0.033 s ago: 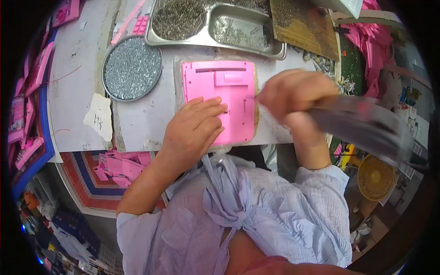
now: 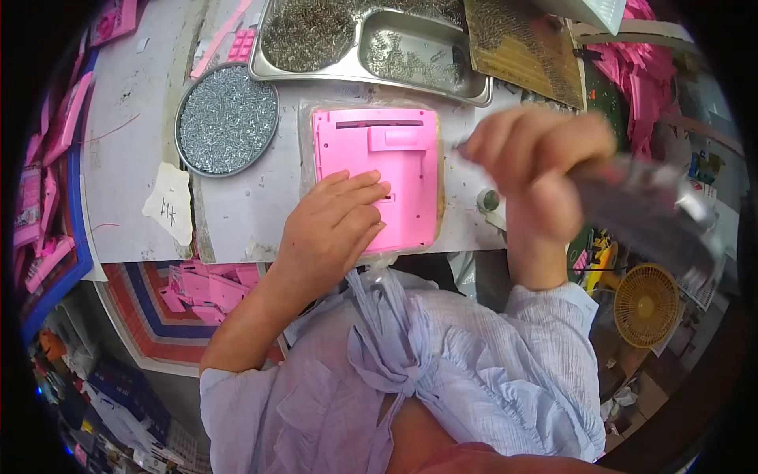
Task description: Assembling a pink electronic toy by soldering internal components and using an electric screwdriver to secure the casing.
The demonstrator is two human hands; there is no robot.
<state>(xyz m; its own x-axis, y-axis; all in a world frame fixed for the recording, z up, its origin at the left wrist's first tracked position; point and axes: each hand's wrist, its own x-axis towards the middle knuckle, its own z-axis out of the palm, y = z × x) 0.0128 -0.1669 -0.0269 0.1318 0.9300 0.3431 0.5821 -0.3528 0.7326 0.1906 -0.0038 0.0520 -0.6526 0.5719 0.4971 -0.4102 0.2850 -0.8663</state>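
Grey workbench (image 2: 126,150) — pink panel (image 2: 379,150) under left hand (image 2: 335,225), beside right hand (image 2: 537,170).

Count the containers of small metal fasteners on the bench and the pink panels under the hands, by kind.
Round dish of screws: 1
Steel tray compartments of small metal parts: 2
Pink panel under the left hand: 1
Total: 4

one pink panel (image 2: 379,158), one round screw dish (image 2: 227,120), one two-compartment steel tray (image 2: 371,73).
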